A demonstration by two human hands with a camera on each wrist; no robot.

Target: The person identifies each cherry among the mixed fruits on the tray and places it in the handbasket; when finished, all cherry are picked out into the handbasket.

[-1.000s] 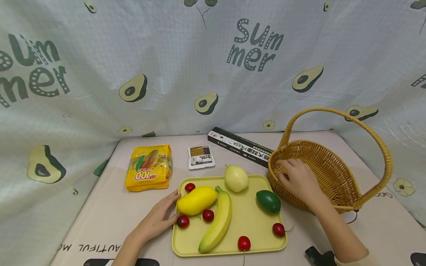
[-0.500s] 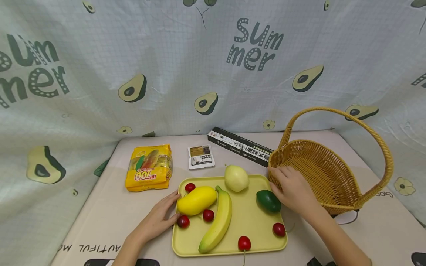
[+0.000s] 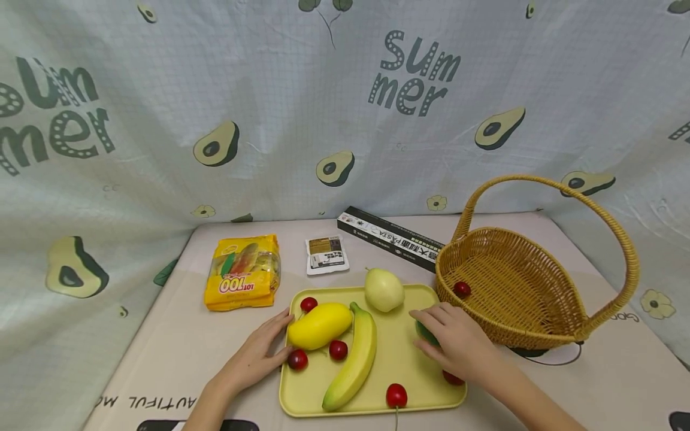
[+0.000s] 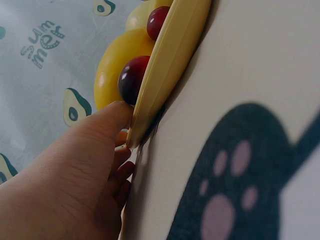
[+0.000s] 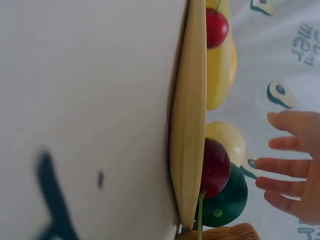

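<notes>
A yellow tray holds a yellow mango, a banana, a pale pear, several red cherries and a dark green avocado. My left hand rests along the tray's left edge, its thumb at the rim beside a dark cherry. Over the tray's right side, my right hand partly covers the avocado in the head view. Its fingers are spread apart, with nothing between them in the right wrist view. A cherry lies inside the wicker basket.
The basket's tall arched handle rises at the right. Behind the tray lie a yellow snack bag, a small white packet and a long black pasta box, one end against the basket. A printed curtain hangs behind the table.
My right hand has moved left and toward me, from inside the basket to above the avocado. A cherry now shows in the basket. The left hand has stayed at the tray's edge.
</notes>
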